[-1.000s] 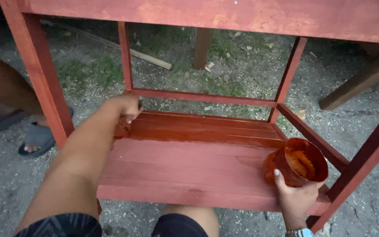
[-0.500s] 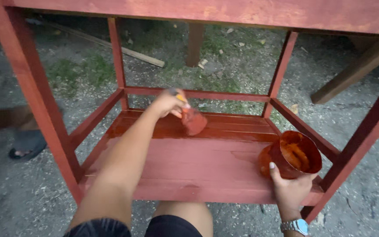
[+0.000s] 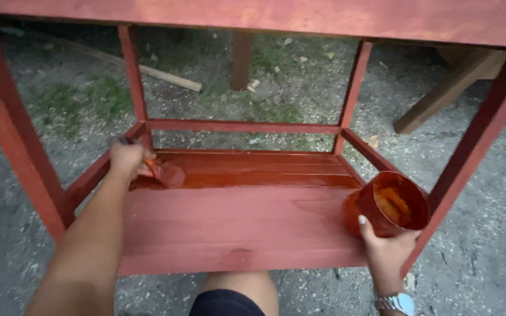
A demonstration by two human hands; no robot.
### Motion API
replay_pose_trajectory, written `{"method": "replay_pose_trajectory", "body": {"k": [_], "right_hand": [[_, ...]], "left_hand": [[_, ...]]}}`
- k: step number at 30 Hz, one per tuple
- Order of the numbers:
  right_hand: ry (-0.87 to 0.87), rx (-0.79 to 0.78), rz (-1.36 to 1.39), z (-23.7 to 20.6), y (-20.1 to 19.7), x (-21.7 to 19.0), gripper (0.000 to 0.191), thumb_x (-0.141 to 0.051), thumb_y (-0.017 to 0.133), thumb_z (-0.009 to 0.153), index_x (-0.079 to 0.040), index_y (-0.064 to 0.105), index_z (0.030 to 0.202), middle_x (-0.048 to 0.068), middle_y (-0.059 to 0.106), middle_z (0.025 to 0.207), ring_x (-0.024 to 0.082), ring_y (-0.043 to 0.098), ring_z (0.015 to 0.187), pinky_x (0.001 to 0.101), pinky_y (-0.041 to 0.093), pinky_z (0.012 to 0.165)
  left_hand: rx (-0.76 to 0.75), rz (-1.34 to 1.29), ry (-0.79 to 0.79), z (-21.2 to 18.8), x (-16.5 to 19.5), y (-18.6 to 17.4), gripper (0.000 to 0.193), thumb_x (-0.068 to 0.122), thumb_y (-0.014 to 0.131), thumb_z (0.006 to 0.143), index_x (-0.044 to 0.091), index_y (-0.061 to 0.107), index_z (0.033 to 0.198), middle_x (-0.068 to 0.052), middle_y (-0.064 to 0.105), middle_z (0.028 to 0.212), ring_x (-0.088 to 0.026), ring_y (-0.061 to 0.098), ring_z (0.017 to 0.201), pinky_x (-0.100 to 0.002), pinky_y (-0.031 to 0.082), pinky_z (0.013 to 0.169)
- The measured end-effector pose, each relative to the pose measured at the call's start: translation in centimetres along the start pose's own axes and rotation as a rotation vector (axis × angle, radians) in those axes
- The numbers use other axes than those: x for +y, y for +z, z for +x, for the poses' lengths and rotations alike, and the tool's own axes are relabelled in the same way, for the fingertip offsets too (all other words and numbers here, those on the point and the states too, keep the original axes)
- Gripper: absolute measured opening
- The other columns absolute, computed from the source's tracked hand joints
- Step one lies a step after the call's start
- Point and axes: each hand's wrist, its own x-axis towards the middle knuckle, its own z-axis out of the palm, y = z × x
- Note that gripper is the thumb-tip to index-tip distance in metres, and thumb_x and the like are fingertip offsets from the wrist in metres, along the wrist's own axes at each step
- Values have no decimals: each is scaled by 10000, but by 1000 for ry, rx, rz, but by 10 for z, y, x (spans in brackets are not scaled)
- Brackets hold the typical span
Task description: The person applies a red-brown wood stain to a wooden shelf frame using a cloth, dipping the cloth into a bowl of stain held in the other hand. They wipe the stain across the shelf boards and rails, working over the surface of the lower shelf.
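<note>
Left hand point(image 3: 127, 159) clenched a paintbrush point(image 3: 162, 171) at nine o'clock on the shelf point(image 3: 235, 222); right-hand fingers point(image 3: 363, 225) grasped the tilted stain cup point(image 3: 389, 203), which might spill.

Dim, flat outdoor light, soft shadows, wet sheen on the shelf point(image 3: 253, 169), slight motion blur.

Setting: outdoors, flat dim daylight. Ground point(image 3: 487, 193): grey gravel and packed dirt, littered with wood chips and dry leaves. Grass patches point(image 3: 92, 96): sparse green, at upper left and centre. Loose timber plank point(image 3: 147, 67): pale, lying diagonally on the ground at upper left. Unpainted wooden brace point(image 3: 440, 93): slanting, upper right. Bare wooden post point(image 3: 241, 58): upright, at centre rear
</note>
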Motion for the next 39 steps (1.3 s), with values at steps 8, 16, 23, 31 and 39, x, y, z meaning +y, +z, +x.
{"method": "replay_pose_trajectory", "body": {"k": [8,16,23,31,39], "right_hand": [[34,-63,-83,9,-35,19,757,-101,882,764,19,519,1418,159,650,1350,266,654,1221,382,523,1075],[-9,34,17,6,-13,33,864,-100,884,733,53,424,1448,180,559,1409,278,583,1288,386,460,1140],[35,77,64,-1,-7,33,823,-116,880,743,61,446,1420,174,578,1379,274,603,1254,375,483,1102],[-26,112,-40,-4,-6,41,817,-136,894,739,85,462,1396,184,582,1366,289,595,1249,381,462,1117],[-46,116,-241,-6,-7,42,822,-154,919,716,60,517,1401,214,590,1386,325,589,1287,408,446,1154]], "left_hand": [[-311,-197,-4,-29,-11,145,138,-75,750,726,-49,657,824,-203,718,790,-280,703,544,-431,603,420],[-633,-176,-12,-81,12,283,213,-10,801,728,31,647,869,-128,718,776,-240,728,631,-448,652,493],[-700,-166,-11,-153,39,411,232,7,838,715,59,663,860,-98,740,821,-221,762,702,-419,656,529],[-596,-109,-35,-166,50,438,104,81,763,797,2,697,805,-152,749,796,-286,765,670,-445,615,461],[-904,441,279,-39,45,307,220,79,831,736,43,691,901,-110,712,821,-224,703,666,-463,653,590]]}}
